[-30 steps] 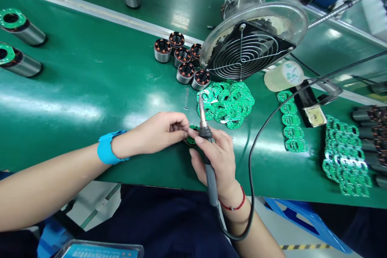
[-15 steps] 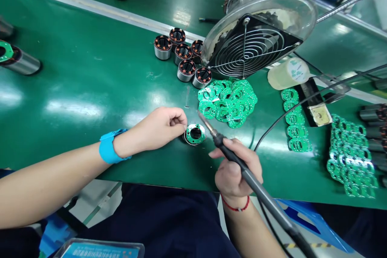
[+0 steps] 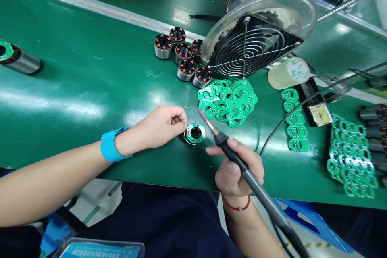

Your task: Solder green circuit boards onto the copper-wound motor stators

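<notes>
A motor stator with a green ring-shaped circuit board (image 3: pixel 191 136) on top stands upright on the green bench, between my hands. My left hand (image 3: pixel 169 125) is closed in a pinch at the stator's left edge; anything between the fingertips is too small to make out. In my right hand (image 3: pixel 238 165) is a soldering iron (image 3: pixel 254 183), gripped by its dark handle. The iron's tip points up and left, just above and right of the board, apart from it. My right index finger sticks out to the left below the iron.
Behind lie a heap of green circuit boards (image 3: pixel 229 102) and several bare stators (image 3: pixel 186 69). A fume extractor fan (image 3: pixel 246 54) overhangs the back. To the right are a cream bottle (image 3: pixel 287 73), a sponge holder (image 3: pixel 320 115) and board panels (image 3: pixel 350 157). The iron's cable (image 3: pixel 281 119) crosses there.
My right hand and the soldering iron have shifted very slightly, the iron still off the board. A finished-looking stator on the far belt has moved left. My left hand stays almost still.
</notes>
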A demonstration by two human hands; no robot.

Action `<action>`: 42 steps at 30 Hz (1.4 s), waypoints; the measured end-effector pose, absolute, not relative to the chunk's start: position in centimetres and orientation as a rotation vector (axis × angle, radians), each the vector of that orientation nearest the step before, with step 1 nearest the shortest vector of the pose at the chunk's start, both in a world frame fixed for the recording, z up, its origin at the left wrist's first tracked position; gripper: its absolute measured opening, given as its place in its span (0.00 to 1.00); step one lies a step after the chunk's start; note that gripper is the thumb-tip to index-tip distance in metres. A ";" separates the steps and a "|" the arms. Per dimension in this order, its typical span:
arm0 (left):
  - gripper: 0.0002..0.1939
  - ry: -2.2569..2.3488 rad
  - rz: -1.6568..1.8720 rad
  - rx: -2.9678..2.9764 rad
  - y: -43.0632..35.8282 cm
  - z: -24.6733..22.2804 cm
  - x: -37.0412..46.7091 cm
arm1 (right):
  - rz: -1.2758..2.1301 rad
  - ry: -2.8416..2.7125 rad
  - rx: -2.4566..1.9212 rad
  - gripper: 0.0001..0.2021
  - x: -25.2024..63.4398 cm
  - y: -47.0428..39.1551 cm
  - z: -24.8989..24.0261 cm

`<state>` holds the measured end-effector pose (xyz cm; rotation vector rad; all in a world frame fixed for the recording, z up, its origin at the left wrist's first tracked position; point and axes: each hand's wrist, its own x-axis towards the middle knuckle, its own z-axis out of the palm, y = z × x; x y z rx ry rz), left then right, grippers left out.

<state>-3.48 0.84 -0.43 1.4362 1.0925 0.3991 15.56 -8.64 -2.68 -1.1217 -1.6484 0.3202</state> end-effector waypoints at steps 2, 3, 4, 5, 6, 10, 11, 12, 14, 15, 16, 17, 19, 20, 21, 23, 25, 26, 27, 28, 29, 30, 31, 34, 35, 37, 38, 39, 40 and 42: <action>0.06 1.080 0.409 1.455 0.9 -0.5 -3.4 | 0.370 -1.708 -1.175 0.19 15.3 -8.1 -2.6; 0.06 1.075 0.413 1.464 0.9 -0.5 -3.4 | 0.406 -1.776 -1.201 0.20 15.2 -7.8 -2.5; 0.06 1.072 0.416 1.473 0.9 -0.6 -3.4 | 0.445 -1.863 -1.223 0.21 15.1 -7.5 -2.4; 0.06 1.071 0.414 1.484 0.9 -0.6 -3.4 | 0.480 -1.951 -1.233 0.22 15.1 -7.2 -2.3; 0.06 1.072 0.407 1.497 0.8 -0.7 -3.4 | 0.507 -2.019 -1.236 0.23 15.0 -7.0 -2.1; 0.03 1.086 0.445 1.612 0.4 -0.7 -3.8 | 0.577 -2.008 -1.268 0.25 15.2 -6.8 -2.0; 0.03 1.068 0.501 1.680 0.2 -0.7 -3.8 | 0.588 -1.963 -1.294 0.26 15.3 -6.9 -2.1; 0.03 1.024 0.564 1.772 0.0 -0.7 -3.9 | 0.601 -1.919 -1.317 0.27 15.4 -7.0 -2.2; 0.07 0.853 0.652 2.018 -0.4 -0.6 -4.0 | 0.619 -1.856 -1.339 0.28 15.6 -7.2 -2.5; 0.08 0.753 0.655 2.161 -0.6 -0.7 -4.0 | 0.622 -1.840 -1.341 0.28 15.6 -7.3 -2.6; 0.09 0.661 0.632 2.303 -0.8 -0.8 -3.9 | 0.617 -1.834 -1.337 0.28 15.7 -7.4 -2.7; 0.10 0.592 0.596 2.432 -1.0 -0.9 -3.8 | 0.607 -1.839 -1.329 0.29 15.7 -7.4 -2.8; 0.12 0.544 0.559 2.591 -1.1 -1.1 -3.7 | 0.568 -1.874 -1.314 0.29 15.8 -7.3 -2.7; 0.13 0.551 0.562 2.592 -1.2 -1.2 -3.7 | 0.542 -1.901 -1.305 0.29 15.8 -7.2 -2.6; 0.12 0.576 0.579 2.537 -1.2 -1.2 -3.6 | 0.518 -1.927 -1.298 0.29 15.8 -7.2 -2.5; 0.10 0.682 0.600 2.311 -1.0 -1.1 -3.6 | 0.472 -1.969 -1.288 0.28 15.8 -7.1 -2.3; 0.06 0.805 0.564 2.048 -0.8 -0.9 -3.6 | 0.419 -1.998 -1.280 0.28 15.7 -7.1 -2.2; 0.05 0.857 0.535 1.932 -0.7 -0.7 -3.5 | 0.387 -2.008 -1.274 0.29 15.7 -7.2 -2.1; 0.04 0.891 0.504 1.834 -0.6 -0.7 -3.5 | 0.357 -2.018 -1.263 0.30 15.6 -7.2 -2.1; 0.05 0.908 0.476 1.748 -0.5 -0.6 -3.4 | 0.328 -2.027 -1.246 0.30 15.5 -7.3 -2.0; 0.05 0.912 0.456 1.673 -0.4 -0.6 -3.4 | 0.301 -2.037 -1.224 0.31 15.4 -7.4 -2.0; 0.06 0.912 0.444 1.603 -0.4 -0.6 -3.3 | 0.275 -2.046 -1.205 0.32 15.4 -7.5 -2.0; 0.07 0.910 0.435 1.541 -0.4 -0.6 -3.3 | 0.252 -2.054 -1.191 0.32 15.3 -7.5 -1.9; 0.08 0.932 0.406 1.424 -0.4 -0.4 -3.3 | 0.216 -2.055 -1.213 0.29 15.2 -7.4 -1.7; 0.08 0.950 0.397 1.417 -0.4 -0.4 -3.3 | 0.216 -2.050 -1.221 0.28 15.3 -7.4 -1.7; 0.08 0.989 0.388 1.443 -0.4 -0.3 -3.5 | 0.231 -2.033 -1.206 0.26 15.3 -7.3 -1.7; 0.08 1.004 0.389 1.464 -0.4 -0.2 -3.5 | 0.242 -2.009 -1.189 0.25 15.4 -7.4 -1.8; 0.08 1.014 0.389 1.484 -0.4 -0.2 -3.6 | 0.258 -1.971 -1.168 0.24 15.4 -7.4 -1.9; 0.08 1.021 0.390 1.501 -0.4 -0.3 -3.6 | 0.278 -1.918 -1.148 0.22 15.5 -7.6 -2.1; 0.06 1.019 0.386 1.518 -0.4 -0.4 -3.7 | 0.306 -1.791 -1.123 0.19 15.7 -8.0 -2.4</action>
